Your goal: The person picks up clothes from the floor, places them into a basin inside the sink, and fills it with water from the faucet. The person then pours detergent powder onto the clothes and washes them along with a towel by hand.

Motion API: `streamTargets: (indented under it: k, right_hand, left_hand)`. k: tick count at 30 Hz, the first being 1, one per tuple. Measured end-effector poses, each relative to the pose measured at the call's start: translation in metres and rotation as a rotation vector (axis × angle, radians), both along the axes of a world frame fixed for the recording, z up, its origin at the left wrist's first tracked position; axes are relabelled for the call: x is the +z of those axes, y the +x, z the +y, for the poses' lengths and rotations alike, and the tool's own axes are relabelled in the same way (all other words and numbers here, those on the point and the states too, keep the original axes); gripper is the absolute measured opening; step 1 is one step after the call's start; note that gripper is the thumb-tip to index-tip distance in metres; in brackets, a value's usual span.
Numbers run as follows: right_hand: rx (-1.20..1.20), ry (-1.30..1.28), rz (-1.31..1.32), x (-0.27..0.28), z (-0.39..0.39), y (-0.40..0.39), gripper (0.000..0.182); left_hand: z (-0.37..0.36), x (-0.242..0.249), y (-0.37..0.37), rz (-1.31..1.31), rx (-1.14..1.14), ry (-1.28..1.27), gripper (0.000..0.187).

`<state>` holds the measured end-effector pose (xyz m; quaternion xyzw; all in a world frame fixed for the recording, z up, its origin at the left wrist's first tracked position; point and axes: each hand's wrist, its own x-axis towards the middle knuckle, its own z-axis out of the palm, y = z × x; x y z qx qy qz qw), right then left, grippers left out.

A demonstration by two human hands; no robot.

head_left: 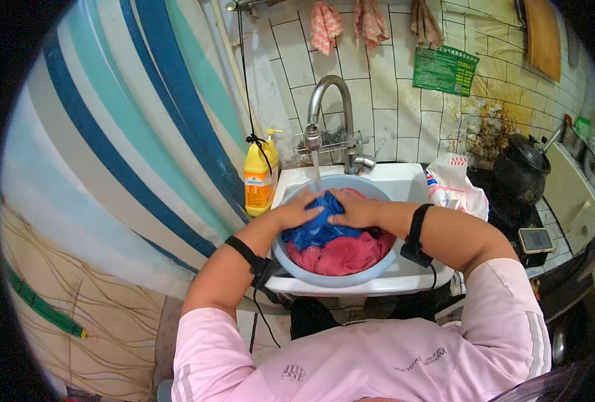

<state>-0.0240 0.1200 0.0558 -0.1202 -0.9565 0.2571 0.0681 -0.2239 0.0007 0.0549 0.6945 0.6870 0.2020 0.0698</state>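
A light blue basin (331, 278) stands in the white sink (405, 179), with blue cloth (311, 231) and pinkish-red cloth (346, 256) inside. My left hand (302, 209) lies on the left part of the blue cloth, its fingers spread. From the right, my right hand (352, 209) rests on the same cloth, fingers apart and thumb pointing left. Water (316, 167) runs from the curved metal faucet (346, 100) down behind my hands into the basin. The undersides of my hands are hidden.
A yellow pump bottle (259, 175) stands left of the sink. To the right are a white plastic bag (455, 187), a black pot (522, 171) and a phone (536, 240). Small cloths (371, 23) hang above. A striped curtain (110, 127) fills the left side.
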Motion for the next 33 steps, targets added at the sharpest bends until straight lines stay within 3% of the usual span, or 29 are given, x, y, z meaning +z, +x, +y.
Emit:
streamTargets:
  k: [2, 9, 11, 15, 21, 24, 26, 28, 30, 33]
  right_hand:
    - [-0.013, 0.086, -0.099, -0.001, -0.013, 0.007, 0.097]
    - [-0.046, 0.189, -0.325, -0.021, -0.015, -0.009, 0.105]
    - [0.040, 0.452, -0.436, -0.029, -0.010, -0.019, 0.106]
    - [0.076, 0.391, -0.484, -0.026, 0.000, -0.026, 0.109]
    - [0.012, 0.395, -0.659, -0.024, -0.004, -0.036, 0.114]
    - [0.010, 0.346, -0.556, -0.035, 0.010, -0.036, 0.116]
    - [0.158, 0.211, -0.571, -0.019, 0.026, -0.043, 0.108]
    - [0.163, 0.122, -0.799, 0.011, 0.047, -0.066, 0.093]
    - [-0.118, 0.079, -0.247, 0.068, 0.034, -0.033, 0.086]
    - [-0.276, -0.383, 0.224, 0.097, 0.036, -0.045, 0.076]
  left_hand:
    - [0.000, -0.013, 0.013, -0.066, -0.025, -0.273, 0.080]
    - [0.006, -0.032, 0.032, 0.158, 0.045, -0.349, 0.085]
    - [0.005, -0.022, 0.046, 0.224, 0.078, -0.423, 0.086]
    - [0.010, -0.026, 0.051, 0.372, 0.110, -0.524, 0.085]
    - [0.006, 0.010, 0.072, 0.327, 0.115, -0.670, 0.085]
    - [0.018, -0.029, 0.055, 0.267, 0.203, -0.601, 0.086]
    - [0.018, -0.035, 0.052, 0.264, 0.195, -0.593, 0.085]
    - [0.018, -0.024, 0.054, 0.272, 0.187, -0.572, 0.085]
    - [0.011, -0.005, 0.064, 0.269, 0.191, -0.676, 0.084]
    - [0.011, -0.009, 0.063, 0.296, 0.193, -0.635, 0.082]
